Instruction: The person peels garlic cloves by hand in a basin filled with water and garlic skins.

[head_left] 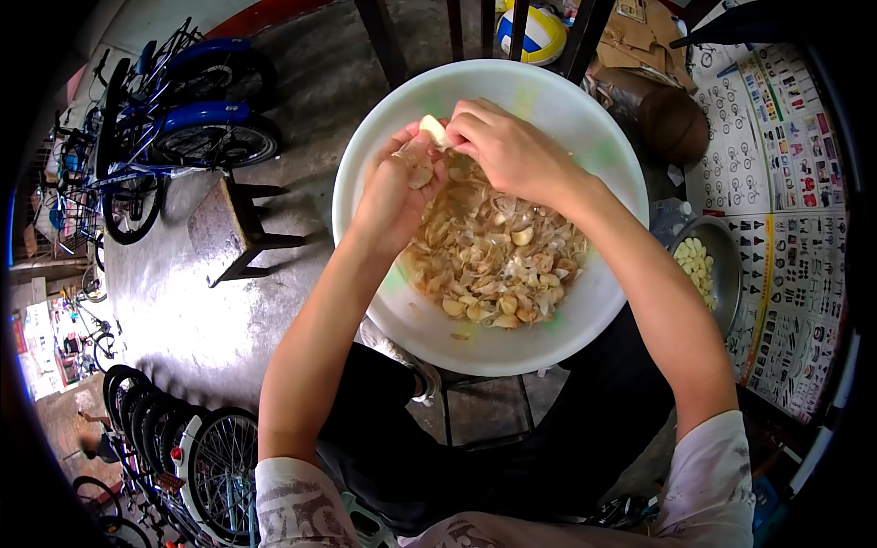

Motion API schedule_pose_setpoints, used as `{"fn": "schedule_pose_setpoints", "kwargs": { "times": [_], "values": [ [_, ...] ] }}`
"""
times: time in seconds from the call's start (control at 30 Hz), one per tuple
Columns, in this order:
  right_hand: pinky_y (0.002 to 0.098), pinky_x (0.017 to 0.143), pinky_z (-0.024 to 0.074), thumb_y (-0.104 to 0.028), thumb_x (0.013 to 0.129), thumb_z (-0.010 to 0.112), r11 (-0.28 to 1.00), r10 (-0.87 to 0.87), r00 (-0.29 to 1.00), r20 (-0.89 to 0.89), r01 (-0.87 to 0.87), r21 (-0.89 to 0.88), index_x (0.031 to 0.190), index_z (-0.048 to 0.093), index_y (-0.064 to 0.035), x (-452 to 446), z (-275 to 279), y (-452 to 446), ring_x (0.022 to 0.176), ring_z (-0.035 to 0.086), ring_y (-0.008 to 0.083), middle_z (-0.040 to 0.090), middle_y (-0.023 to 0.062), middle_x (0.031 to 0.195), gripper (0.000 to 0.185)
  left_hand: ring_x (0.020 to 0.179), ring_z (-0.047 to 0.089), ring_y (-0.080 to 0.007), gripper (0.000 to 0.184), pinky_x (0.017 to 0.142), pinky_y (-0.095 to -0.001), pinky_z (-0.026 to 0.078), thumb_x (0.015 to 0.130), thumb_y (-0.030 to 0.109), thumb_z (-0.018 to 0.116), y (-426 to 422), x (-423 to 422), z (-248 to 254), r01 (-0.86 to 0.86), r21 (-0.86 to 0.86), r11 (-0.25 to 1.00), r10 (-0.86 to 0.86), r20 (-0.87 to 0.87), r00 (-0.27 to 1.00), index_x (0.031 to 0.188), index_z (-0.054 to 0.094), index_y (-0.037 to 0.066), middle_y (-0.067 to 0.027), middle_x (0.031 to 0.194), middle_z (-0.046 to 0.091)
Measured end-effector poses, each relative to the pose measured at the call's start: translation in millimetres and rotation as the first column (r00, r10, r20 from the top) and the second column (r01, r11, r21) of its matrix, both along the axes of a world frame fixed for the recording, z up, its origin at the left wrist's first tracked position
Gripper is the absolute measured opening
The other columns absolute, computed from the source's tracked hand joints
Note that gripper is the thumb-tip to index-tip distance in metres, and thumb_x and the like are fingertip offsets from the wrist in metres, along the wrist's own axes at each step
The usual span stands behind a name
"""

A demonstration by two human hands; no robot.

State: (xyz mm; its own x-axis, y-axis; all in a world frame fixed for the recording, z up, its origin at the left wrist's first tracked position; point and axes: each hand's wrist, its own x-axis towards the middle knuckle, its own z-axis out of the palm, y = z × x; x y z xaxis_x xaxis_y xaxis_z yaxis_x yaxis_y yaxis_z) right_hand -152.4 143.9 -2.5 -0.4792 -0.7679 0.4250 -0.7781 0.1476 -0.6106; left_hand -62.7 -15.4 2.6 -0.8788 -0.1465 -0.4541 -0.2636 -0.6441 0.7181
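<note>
My left hand [399, 183] is closed around a pale garlic clove [433, 129], pinched at the fingertips; more garlic with papery skin [420, 171] lies against its palm. My right hand [512, 151] meets it from the right, its thumb and fingers pinched at the clove's lower side. Whether loose skin sits between those fingertips is too small to tell. Both hands are over a large white plastic basin [598, 137]. Inside the basin, brownish garlic skins and unpeeled cloves [507, 265] lie wet in a heap.
To the right, a metal bowl [728, 279] holds peeled garlic cloves [696, 268] beside a printed sheet [786, 283]. A small wooden stool [239, 228] stands left. Bicycles [206, 128] line the left side. Beyond the basin are dark bars [455, 27] and a ball [539, 36].
</note>
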Motion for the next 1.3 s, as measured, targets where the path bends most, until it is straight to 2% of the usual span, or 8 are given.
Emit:
{"fn": "schedule_pose_setpoints", "kwargs": {
  "times": [0.23,0.3,0.4,0.43,0.53,1.03,1.23,1.3],
  "values": [
    [0.0309,0.077,0.0478,-0.002,0.085,0.063,0.995,-0.046,0.97,0.238,0.023,0.098,0.094,0.055,-0.0004,-13,3,7,0.089,0.059,0.0226,0.057,0.0076,0.096,0.012,0.099,0.056,-0.0079,0.034,0.082,-0.0255,0.048,0.099,0.013,0.054,0,-3,3,-0.019,-0.362,0.932,-0.016,-0.094,0.995,0.131,0.049,0.003,-0.005,0.115,0.061],
    [0.0274,0.081,0.0489,-0.004,0.083,0.069,0.973,-0.166,0.986,-0.013,0.162,-0.163,0.11,0.061,-0.0022,-14,1,3,0.092,0.061,0.0184,0.059,0.0059,0.099,0.029,0.086,0.06,-0.0095,0.027,0.072,-0.0246,0.051,0.093,0.006,0.062,-2,-6,-4,-0.062,-0.655,0.753,-0.127,-0.237,0.963,0.118,0.061,-0.002,-0.0088,0.102,0.068],
    [0.0269,0.076,0.0514,-0.002,0.083,0.07,0.974,-0.135,0.975,0.174,0.163,-0.158,0.108,0.067,-0.002,-9,7,1,0.084,0.065,0.0178,0.065,0.0061,0.093,0.026,0.08,0.06,-0.0071,0.026,0.07,-0.0213,0.05,0.089,0.005,0.069,-1,-6,-5,-0.036,-0.786,0.618,-0.214,-0.212,0.953,0.113,0.065,-0.003,-0.0045,0.095,0.069],
    [0.027,0.074,0.0522,-0.001,0.083,0.069,0.98,-0.082,0.932,0.352,0.14,-0.141,0.102,0.07,-0.0008,-7,8,1,0.081,0.066,0.0177,0.067,0.0067,0.09,0.019,0.08,0.06,-0.0071,0.026,0.07,-0.0213,0.05,0.089,0.005,0.069,1,-5,-4,-0.032,-0.786,0.618,-0.218,-0.211,0.953,0.113,0.065,-0.003,-0.0045,0.095,0.069],
    [0.029,0.066,0.0523,-0.005,0.083,0.071,0.959,-0.096,0.942,0.323,0.175,-0.223,0.087,0.071,0.0007,-6,6,0,0.068,0.066,0.0199,0.07,0.009,0.079,0.007,0.077,0.061,-0.0073,0.023,0.07,-0.0215,0.05,0.086,0.002,0.07,3,-3,-1,-0.036,-0.803,0.595,-0.185,-0.18,0.966,0.109,0.068,-0.004,-0.0055,0.091,0.07],
    [0.0358,0.066,0.0496,-0.003,0.089,0.059,0.97,-0.169,0.952,0.256,0.206,-0.128,0.091,0.063,0.0049,4,9,-4,0.07,0.064,0.0254,0.067,0.0152,0.081,0.009,0.084,0.065,-0.0087,0.02,0.071,-0.0227,0.051,0.089,0.0,0.064,6,-3,-1,-0.112,-0.839,0.533,-0.148,-0.222,0.964,0.107,0.07,-0.004,-0.0065,0.093,0.073],
    [0.0368,0.072,0.0497,-0.007,0.091,0.056,0.952,-0.275,0.722,0.634,0.297,0.075,0.099,0.059,0.0041,-3,-7,-4,0.078,0.064,0.0261,0.065,0.0148,0.083,0.014,0.09,0.066,-0.0123,0.02,0.072,-0.0243,0.054,0.092,0.002,0.063,2,-8,2,-0.179,-0.668,0.722,-0.042,-0.302,0.953,0.11,0.068,-0.002,-0.0073,0.108,0.069],
    [0.0362,0.074,0.051,-0.008,0.091,0.057,0.949,-0.292,0.813,0.504,0.314,0.043,0.102,0.06,0.0037,-3,-16,0,0.079,0.065,0.0257,0.067,0.0144,0.085,0.016,0.088,0.065,-0.0122,0.019,0.072,-0.0243,0.055,0.09,-0.001,0.064,0,-8,-3,-0.21,-0.657,0.724,-0.066,-0.369,0.927,0.108,0.069,-0.003,-0.0081,0.107,0.068]
  ]
}}
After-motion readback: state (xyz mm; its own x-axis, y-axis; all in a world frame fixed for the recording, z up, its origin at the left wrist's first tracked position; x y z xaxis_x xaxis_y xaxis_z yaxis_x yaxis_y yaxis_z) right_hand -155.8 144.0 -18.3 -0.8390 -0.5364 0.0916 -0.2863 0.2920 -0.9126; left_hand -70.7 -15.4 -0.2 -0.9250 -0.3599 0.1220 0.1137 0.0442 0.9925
